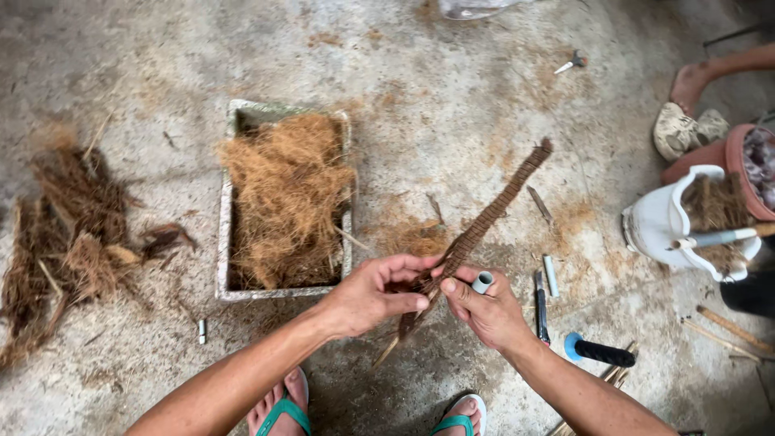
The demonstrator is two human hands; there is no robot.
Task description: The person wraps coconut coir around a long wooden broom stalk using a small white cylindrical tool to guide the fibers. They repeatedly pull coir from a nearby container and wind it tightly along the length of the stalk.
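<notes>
Beside the fibre-filled tray, left hand and right hand both pinch a fibre-wrapped stick; the right also grips a small white tube.

Bare, stained grey concrete floor in even daylight, dusted with brown fibre scraps.

Left hand and right hand gripping fibre-wrapped stick, tray of coir beside, concrete floor
</notes>
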